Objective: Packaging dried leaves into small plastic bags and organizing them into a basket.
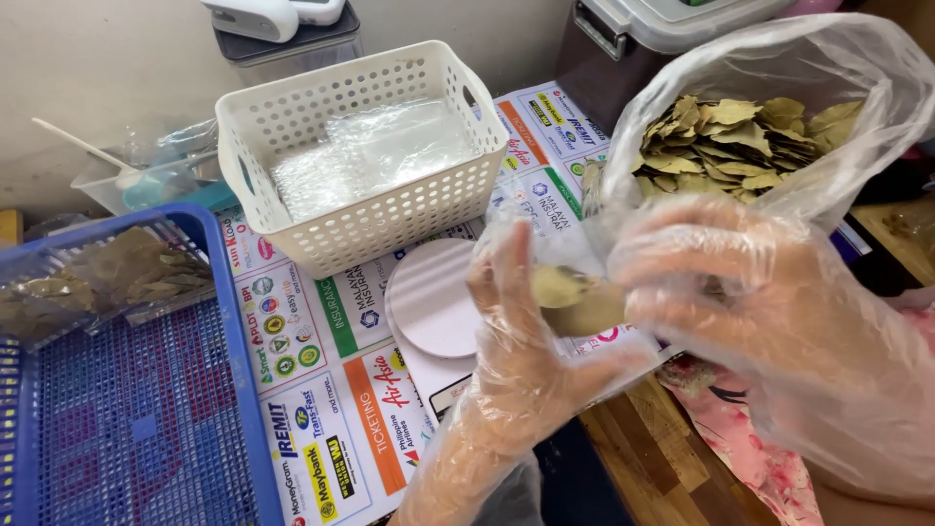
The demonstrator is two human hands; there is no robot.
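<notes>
While both hands wear loose clear plastic gloves, the left hand (516, 341) stands upright with its fingers pressed side by side, holding a small clear plastic packet (545, 255) open, and the right hand (721, 282) curls its fingers around a few dried olive-green bay leaves (577, 300) at the packet's mouth. Just behind the right hand sits one large clear plastic bag (779, 107), its open top showing a heap of the same dried leaves, too many to count. Between the hands and the baskets lies one round pale pink kitchen scale (429, 297) on a sheet of printed paper (331, 409) covering the wooden table (672, 468). One white perforated plastic basket (360, 156) holds a stack of empty clear packets; their number cannot be told. At the left, one blue plastic mesh tray (127, 409) carries two filled leaf packets (107, 278). One clear tub with a white spoon (146, 175) stands behind the tray.
</notes>
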